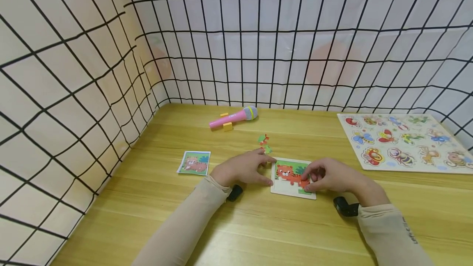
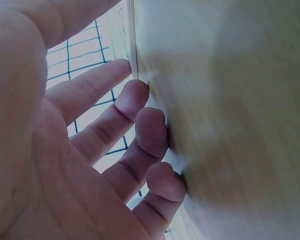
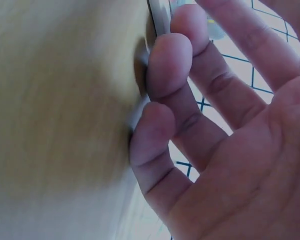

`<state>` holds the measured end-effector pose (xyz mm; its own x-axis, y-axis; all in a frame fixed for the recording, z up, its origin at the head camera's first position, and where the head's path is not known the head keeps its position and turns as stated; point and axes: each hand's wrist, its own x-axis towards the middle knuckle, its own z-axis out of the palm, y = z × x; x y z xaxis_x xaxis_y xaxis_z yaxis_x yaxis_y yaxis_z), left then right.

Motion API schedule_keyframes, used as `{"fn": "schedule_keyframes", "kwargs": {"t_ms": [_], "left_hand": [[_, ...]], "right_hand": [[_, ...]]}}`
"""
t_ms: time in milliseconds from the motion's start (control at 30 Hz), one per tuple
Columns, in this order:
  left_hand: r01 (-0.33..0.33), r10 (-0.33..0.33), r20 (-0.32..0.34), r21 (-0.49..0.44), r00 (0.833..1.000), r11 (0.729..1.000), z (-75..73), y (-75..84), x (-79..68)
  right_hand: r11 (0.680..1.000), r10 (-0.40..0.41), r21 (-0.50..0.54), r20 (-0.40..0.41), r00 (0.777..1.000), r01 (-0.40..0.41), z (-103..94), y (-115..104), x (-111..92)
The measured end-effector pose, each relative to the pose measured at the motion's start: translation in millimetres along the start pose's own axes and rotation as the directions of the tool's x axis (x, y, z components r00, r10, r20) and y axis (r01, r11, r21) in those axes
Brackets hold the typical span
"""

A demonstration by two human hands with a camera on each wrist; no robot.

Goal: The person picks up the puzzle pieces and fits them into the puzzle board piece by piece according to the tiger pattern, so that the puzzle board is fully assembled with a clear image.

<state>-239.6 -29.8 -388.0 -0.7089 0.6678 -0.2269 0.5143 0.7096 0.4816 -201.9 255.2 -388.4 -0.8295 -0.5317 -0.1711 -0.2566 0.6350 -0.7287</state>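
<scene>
A tiger jigsaw puzzle lies in a white-bordered board on the table, its lower left part bare white. My left hand rests at the board's left edge, thumb and index finger spread and touching near it. Over the lower right of the puzzle, my right hand has thumb and index fingertips at a red and green puzzle piece, partly hidden by the fingers. In the wrist views, the left fingers and right fingers meet the tabletop, slightly bent; the puzzle picture does not show there.
Loose puzzle pieces lie behind the left hand. A tiger picture card is to the left, a pink toy microphone farther back. At the right lies an insect puzzle board. Black wire mesh encloses the table's back and sides.
</scene>
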Motion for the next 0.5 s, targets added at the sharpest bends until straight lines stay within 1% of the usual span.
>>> {"fn": "schedule_keyframes", "kwargs": {"t_ms": [100, 167, 333, 400, 500], "left_hand": [[0.004, -0.004, 0.001, 0.004, 1.0, 1.0, 0.4, 0.4, -0.4], [0.006, -0.006, 0.001, 0.011, 1.0, 1.0, 0.3, 1.1, -1.2], [-0.015, 0.015, 0.0, 0.016, 1.0, 1.0, -0.7, 1.1, -1.6], [-0.039, 0.039, -0.023, 0.005, 0.999, 0.999, -1.9, -1.0, -1.0], [-0.066, 0.066, -0.094, -0.002, 0.993, 0.998, -4.1, -6.5, 0.5]], "right_hand": [[1.0, 0.006, -0.027, -0.013, 1.0, -0.007, 0.6, -0.9, -0.3], [0.999, -0.004, -0.047, -0.02, 1.0, 0.003, 0.6, -1.3, -0.6], [0.999, -0.029, -0.046, -0.011, 1.0, 0.028, -0.1, -1.4, -1.1], [0.998, -0.02, -0.052, -0.012, 1.0, 0.02, -0.1, -1.5, -1.0], [0.998, 0.006, -0.061, -0.019, 1.0, -0.007, 0.1, -1.8, -0.3]]}}
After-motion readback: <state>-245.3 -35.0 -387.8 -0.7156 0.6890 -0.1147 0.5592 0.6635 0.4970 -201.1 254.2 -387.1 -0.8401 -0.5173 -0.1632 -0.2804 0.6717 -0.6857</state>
